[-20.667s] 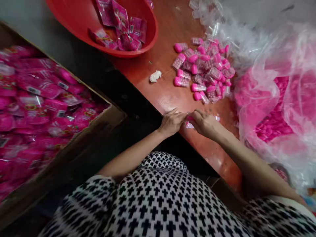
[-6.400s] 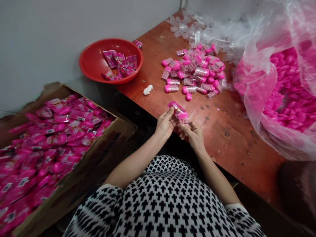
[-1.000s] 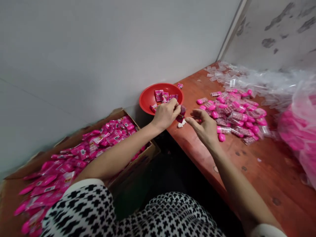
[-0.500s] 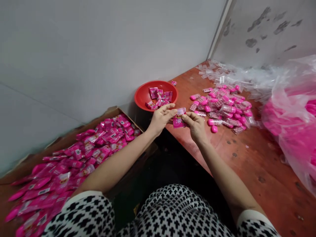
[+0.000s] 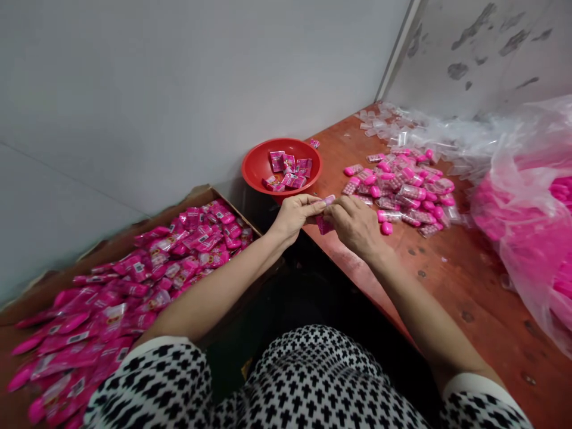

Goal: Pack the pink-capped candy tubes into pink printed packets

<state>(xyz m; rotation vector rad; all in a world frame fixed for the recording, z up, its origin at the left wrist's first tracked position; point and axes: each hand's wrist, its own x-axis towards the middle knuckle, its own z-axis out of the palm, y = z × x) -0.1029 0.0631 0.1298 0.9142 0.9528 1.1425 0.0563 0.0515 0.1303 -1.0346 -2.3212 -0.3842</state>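
A small pink printed plastic packet (image 5: 325, 224) is held up between my two hands, just off the table's edge. My left hand (image 5: 295, 217) pinches its left side between thumb and fingers. On the other side, the fingers of my right hand (image 5: 356, 223) close over its upper part and hide much of it. Whether anything is inside the packet cannot be made out. Just beyond my left hand sits a red bowl (image 5: 252, 173) with several similar pink packets (image 5: 294, 180) in it. Clear tubes with pink caps (image 5: 409, 190) lie heaped beyond my right hand.
Lower left, a cardboard box (image 5: 203, 194) is heaped with filled pink packs (image 5: 129, 292). The reddish wooden table (image 5: 440, 298) bears clear plastic pieces (image 5: 429, 134) at the back and a clear bag of pink parts (image 5: 527, 220) at the right. A grey wall (image 5: 179, 89) stands behind.
My right hand has turned and closed over the packet's top, and the packet has tilted so its printed face shows less. My left hand keeps its pinch. The view has shifted slightly.
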